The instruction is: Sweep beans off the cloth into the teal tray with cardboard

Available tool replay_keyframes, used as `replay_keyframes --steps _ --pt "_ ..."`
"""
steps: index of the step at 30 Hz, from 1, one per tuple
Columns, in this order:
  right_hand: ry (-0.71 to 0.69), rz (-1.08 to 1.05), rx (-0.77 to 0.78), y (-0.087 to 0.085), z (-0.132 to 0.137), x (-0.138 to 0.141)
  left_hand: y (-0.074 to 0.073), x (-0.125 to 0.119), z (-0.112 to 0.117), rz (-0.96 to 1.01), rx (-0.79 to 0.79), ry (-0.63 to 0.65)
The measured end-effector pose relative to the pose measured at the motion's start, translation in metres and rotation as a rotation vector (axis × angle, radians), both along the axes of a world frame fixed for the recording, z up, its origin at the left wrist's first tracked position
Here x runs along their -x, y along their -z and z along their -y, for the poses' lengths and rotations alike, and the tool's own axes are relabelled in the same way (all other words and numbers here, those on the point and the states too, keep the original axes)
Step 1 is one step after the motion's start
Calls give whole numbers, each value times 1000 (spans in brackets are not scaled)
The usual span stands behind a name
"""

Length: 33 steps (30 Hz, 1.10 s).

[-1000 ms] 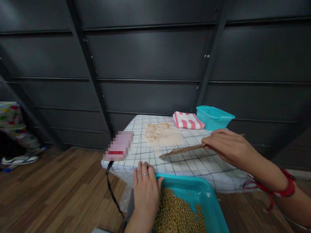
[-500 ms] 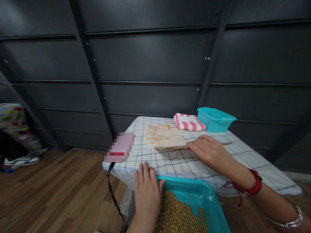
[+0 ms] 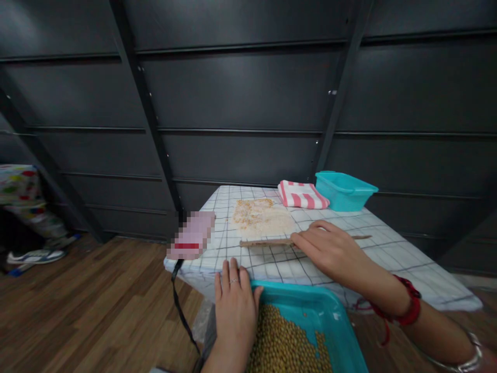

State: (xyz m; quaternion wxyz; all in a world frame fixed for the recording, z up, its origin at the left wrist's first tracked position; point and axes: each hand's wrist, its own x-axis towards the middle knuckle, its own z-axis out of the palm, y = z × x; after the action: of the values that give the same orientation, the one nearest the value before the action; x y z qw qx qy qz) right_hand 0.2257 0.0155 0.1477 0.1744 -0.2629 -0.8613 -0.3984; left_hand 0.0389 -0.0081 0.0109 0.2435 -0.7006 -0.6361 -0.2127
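Observation:
My right hand [image 3: 330,251] is closed around a thin brown wooden strip [image 3: 267,242], held level just above the near side of the checked tablecloth [image 3: 217,259]. The strip's narrow end sticks out to the right of my fingers. Just beyond it lies a pale powdery patch [image 3: 267,223] with yellow bits along its far and left sides. My left hand [image 3: 235,305] rests flat, fingers stretched, at the table's front edge and against the rim of a teal tray [image 3: 318,292]. Round greenish-brown beans [image 3: 289,342] fill much of that tray.
A folded pink-and-white striped towel [image 3: 303,196] and a teal bin [image 3: 345,191] stand at the back right. At the left corner a pixelated pink object [image 3: 192,235] has a black strap [image 3: 180,305] hanging down. Dark panels [image 3: 240,93] rise behind the table.
My right hand and the wooden strip have moved slightly left and toward me, away from the powdery patch. My left hand stays where it was.

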Motion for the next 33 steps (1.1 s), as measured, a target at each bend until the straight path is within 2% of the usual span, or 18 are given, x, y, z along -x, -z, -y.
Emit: replay_keyframes --steps 6,12,16,20,23,30,33 --pt "64 -19 -99 2 -19 2 0 1 0 18 -12 9" --pt "-3 -53 -67 -8 2 0 -1 1 0 -19 -8 8" --pt "-11 -1 10 -4 10 9 -4 1 1 11 24 16" --pt "39 25 -36 6 -5 17 -4 1 1 39 30 38" --pt "55 0 -98 7 -17 14 -3 2 1 18 18 31" --pt "138 -80 -144 -20 -20 -21 -4 1 1 19 25 20" --pt "198 -132 -182 -28 -31 -37 -3 1 1 9 4 34"
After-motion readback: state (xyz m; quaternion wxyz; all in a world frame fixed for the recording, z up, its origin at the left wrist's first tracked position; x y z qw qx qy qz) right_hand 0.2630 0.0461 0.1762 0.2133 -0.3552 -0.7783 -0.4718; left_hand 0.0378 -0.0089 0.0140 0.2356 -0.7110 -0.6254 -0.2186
